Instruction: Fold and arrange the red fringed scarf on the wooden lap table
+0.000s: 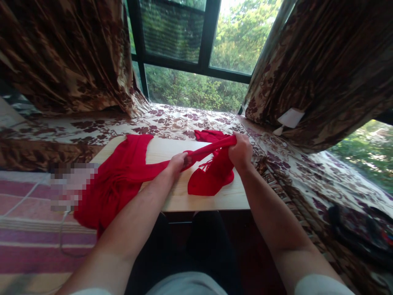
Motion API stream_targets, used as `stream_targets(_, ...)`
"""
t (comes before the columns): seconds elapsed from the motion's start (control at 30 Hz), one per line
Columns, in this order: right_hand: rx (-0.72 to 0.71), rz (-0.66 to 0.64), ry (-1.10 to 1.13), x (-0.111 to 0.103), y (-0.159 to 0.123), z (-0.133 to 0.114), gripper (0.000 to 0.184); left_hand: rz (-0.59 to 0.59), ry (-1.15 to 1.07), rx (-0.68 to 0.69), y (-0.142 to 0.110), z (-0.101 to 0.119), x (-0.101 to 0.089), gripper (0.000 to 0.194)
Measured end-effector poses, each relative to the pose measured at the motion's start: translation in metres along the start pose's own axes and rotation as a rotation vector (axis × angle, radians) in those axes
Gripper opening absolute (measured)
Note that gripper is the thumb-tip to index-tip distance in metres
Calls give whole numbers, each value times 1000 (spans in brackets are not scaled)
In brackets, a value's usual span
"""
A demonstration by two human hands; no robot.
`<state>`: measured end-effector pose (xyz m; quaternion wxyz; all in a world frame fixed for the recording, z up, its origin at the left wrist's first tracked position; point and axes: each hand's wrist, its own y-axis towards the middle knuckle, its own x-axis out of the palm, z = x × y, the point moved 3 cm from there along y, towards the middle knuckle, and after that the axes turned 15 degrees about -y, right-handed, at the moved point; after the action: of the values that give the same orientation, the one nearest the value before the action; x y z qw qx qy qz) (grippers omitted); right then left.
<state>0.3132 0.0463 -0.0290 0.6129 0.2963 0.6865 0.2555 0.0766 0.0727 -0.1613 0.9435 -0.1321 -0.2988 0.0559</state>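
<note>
Two hands share one red strip [211, 150], drawn out between them above the table [178, 201], its long axis slanting from the near left toward the far right. From the left hand [177, 163] the strip runs on leftward, toward the table's left edge, into the heaped red cloth [123, 180], which covers the near-left corner and hangs over it; so this hand is the nearer to the heap. Its thumb and fingers are closed around the strip, the forearm slanting in from the near left. The right hand [242, 150] stands farther out, by the table's right edge, gripping the strip's other end in a fist with the fingertips hidden and the forearm reaching forward and inward. Below it a corded red piece [204, 182] lies toward the near-right corner; whether it joins the strip inside the fist, I cannot tell.
</note>
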Motion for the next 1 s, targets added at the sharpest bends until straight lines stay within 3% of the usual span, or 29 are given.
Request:
stream_targets(0.1,60,94,161,-3,11,4,48,18,15,-18,-6,3,1,23)
stream_targets(0.17,82,111,264,-5,16,5,45,26,81,65,-15,11,0,32)
stream_targets(0.3,72,35,468,-9,20,-4,30,82,358,608,-41,45,7,27)
stream_targets(0.37,16,-30,564,-9,17,-14,23,5,401,702,-51,58,18,23)
stream_targets(0.43,-54,-106,648,-9,12,-27,19,-152,348,639,-56,66,33,25)
stream_targets(0.53,-138,-197,734,-8,3,-43,16,-406,214,419,-61,71,55,33)
stream_targets(0.6,-167,-226,761,-9,-2,-49,17,-503,161,355,-66,74,64,34)
stream_targets(0.73,-188,-230,741,-13,-5,-53,16,-548,164,451,-73,83,70,26)
stream_targets(0.87,-204,-202,714,-15,-5,-52,13,-514,199,538,-76,92,68,21)
stream_targets(1.0,-231,-170,685,-17,-7,-50,13,-494,248,498,-79,92,67,22)
